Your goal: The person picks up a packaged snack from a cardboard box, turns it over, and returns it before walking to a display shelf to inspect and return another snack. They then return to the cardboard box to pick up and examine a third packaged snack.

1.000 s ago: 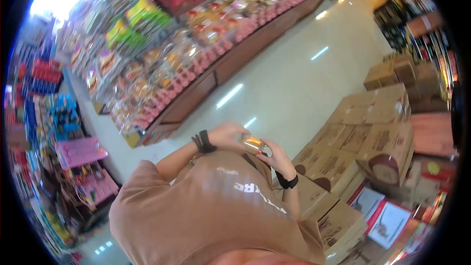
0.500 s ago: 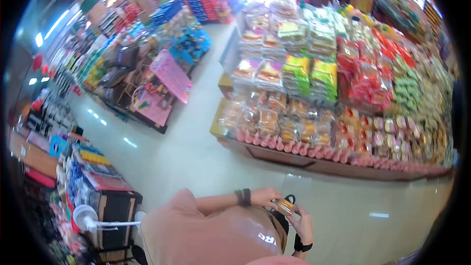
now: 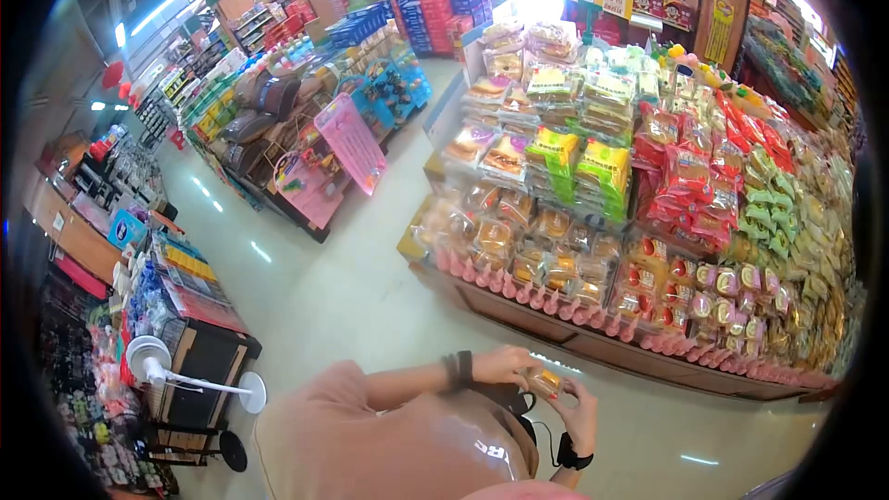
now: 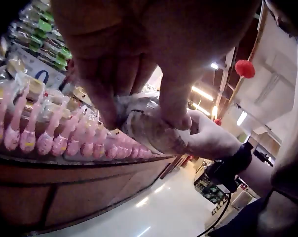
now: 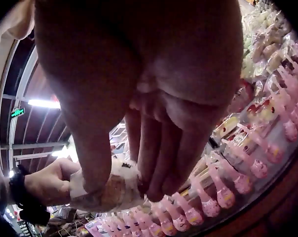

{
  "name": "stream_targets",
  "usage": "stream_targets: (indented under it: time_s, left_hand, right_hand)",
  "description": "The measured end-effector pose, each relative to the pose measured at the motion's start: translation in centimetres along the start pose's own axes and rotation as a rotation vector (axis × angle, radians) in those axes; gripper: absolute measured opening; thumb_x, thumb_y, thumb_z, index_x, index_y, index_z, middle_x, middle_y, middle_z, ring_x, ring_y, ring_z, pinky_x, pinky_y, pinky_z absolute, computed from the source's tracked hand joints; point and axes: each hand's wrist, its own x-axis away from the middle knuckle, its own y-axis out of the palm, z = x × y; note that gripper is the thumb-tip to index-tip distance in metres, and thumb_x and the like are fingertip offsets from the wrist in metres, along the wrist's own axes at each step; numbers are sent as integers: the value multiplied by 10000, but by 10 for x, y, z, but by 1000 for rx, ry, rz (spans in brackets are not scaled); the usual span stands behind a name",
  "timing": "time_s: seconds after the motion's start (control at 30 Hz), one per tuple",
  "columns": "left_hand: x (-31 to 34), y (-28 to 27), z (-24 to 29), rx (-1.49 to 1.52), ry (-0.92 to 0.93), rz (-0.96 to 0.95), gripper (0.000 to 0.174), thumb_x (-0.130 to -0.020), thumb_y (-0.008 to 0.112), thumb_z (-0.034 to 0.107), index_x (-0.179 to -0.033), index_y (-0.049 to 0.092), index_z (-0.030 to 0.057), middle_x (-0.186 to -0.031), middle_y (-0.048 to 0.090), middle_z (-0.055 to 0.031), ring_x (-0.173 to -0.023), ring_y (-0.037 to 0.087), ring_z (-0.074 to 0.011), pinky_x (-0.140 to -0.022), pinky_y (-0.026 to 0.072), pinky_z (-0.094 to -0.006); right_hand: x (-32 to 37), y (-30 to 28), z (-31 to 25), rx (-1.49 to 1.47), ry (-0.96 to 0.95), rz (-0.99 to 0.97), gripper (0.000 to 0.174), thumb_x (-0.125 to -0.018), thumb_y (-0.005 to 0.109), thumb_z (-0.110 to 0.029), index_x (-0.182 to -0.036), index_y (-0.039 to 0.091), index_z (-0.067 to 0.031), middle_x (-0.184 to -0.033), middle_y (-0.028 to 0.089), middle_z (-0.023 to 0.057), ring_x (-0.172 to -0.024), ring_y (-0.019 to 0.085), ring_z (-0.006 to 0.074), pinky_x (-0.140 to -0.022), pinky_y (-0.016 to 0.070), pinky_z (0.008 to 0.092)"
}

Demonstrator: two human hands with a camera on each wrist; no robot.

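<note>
In front of my chest I hold a small clear-wrapped baked snack (image 3: 544, 381) between both hands. My left hand (image 3: 500, 366) grips its left end; in the left wrist view the thumb and fingers sit on either side of the crinkled wrapper (image 4: 151, 126). On the other end, my right hand (image 3: 582, 415) pinches the pack between thumb and fingers. From the right wrist, the pack (image 5: 117, 192) shows a pale brown filling through the plastic, with part of it hidden behind the fingers. Both wrists wear black bands.
Ahead stands a wide display (image 3: 556, 268) stacked with packaged breads and cakes, edged by a row of pink scoop-like pieces (image 3: 519, 292). Left of it is another goods stand with a pink sign (image 3: 350, 143). A white fan (image 3: 150, 359) stands by a black table at lower left.
The head view has swung left, from the aisle with cartons to the bread display and the stands beside it. Both hands keep hold of the wrapped snack throughout.
</note>
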Motion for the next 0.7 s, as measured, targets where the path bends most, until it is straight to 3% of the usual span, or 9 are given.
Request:
stream_targets:
  time_s: [0.13, 0.17, 0.23, 0.27, 0.3, 0.37, 0.47, 0.53, 0.7]
  left_hand:
    - [-23, 5, -26, -20, 80, 167, 479, -871, 764, 279, -1267, 637, 42, -1087, 670, -196, -1036, 627, -389, -907, 508, -468]
    - [-33, 12, -55, 191, 23, 226, 455, -877, 757, 264, -1260, 645, 45, -1085, 676, -192, -1022, 635, -379, -901, 512, -461]
    - [-60, -24, -42, -1, -7, 259, 389, -901, 726, 215, -1242, 658, 42, -1059, 689, -184, -978, 655, -353, -876, 523, -454]
    - [-74, -59, -6, 127, -314, 146, 468, -932, 727, 258, -1325, 631, 22, -1238, 692, -182, -1139, 666, -273, -978, 526, -407]
    - [-88, -52, -46, -33, -34, 370, 445, -940, 722, 242, -1315, 633, 20, -1195, 699, -177, -1060, 683, -278, -926, 549, -414]
    - [-112, -64, -79, -182, -192, 454, 448, -923, 736, 183, -1314, 623, -5, -1110, 693, -144, -985, 671, -265, -888, 551, -396]
    - [-160, -80, -135, -163, -257, 548, 591, -883, 758, 139, -1427, 562, 16, -1362, 625, -214, -1263, 585, -353, -1083, 450, -436]
    - [-178, -80, -172, -454, -193, 597, 688, -851, 758, 96, -1482, 495, 30, -1508, 481, -244, -1390, 433, -425, -1183, 326, -502]
    - [-211, -65, -127, -352, -125, 675, 474, -860, 691, 59, -1325, 612, 10, -1451, 506, -250, -1366, 435, -443, -1170, 314, -540]
  right_hand:
    - [-4, -4, -16, 34, 70, 191, 494, -856, 783, -50, -1315, 613, 15, -1086, 737, 157, -1045, 710, 250, -946, 539, 365]
    - [-8, -5, -13, 24, 44, 190, 494, -872, 766, -55, -1333, 602, 8, -1108, 732, 163, -1059, 706, 257, -949, 537, 366]
    - [-15, -9, -10, 21, 8, 206, 438, -899, 737, -66, -1314, 612, 2, -1149, 718, 191, -1061, 703, 303, -935, 542, 385]
    - [-17, -11, -12, 30, -12, 220, 384, -911, 725, -73, -1276, 633, 2, -1168, 709, 213, -1049, 705, 342, -919, 548, 403]
    - [-20, -15, -7, 40, -35, 211, 370, -914, 722, -83, -1264, 636, 1, -1148, 710, 212, -1027, 704, 347, -909, 553, 406]
    - [-19, -21, 4, 137, -109, 230, 331, -928, 712, -125, -1228, 643, -1, -1086, 706, 212, -970, 697, 359, -869, 561, 420]
    - [-26, -33, 20, 250, -139, 212, 303, -945, 696, -193, -1177, 653, -4, -999, 692, 214, -901, 677, 380, -812, 558, 449]
    - [-22, -45, 20, 277, -96, 182, 295, -946, 688, -212, -1153, 655, -4, -967, 684, 214, -876, 665, 392, -793, 551, 461]
    - [-12, -81, 32, 392, 115, 201, 286, -937, 668, -204, -1146, 650, -9, -1004, 683, 217, -921, 651, 413, -822, 542, 474]
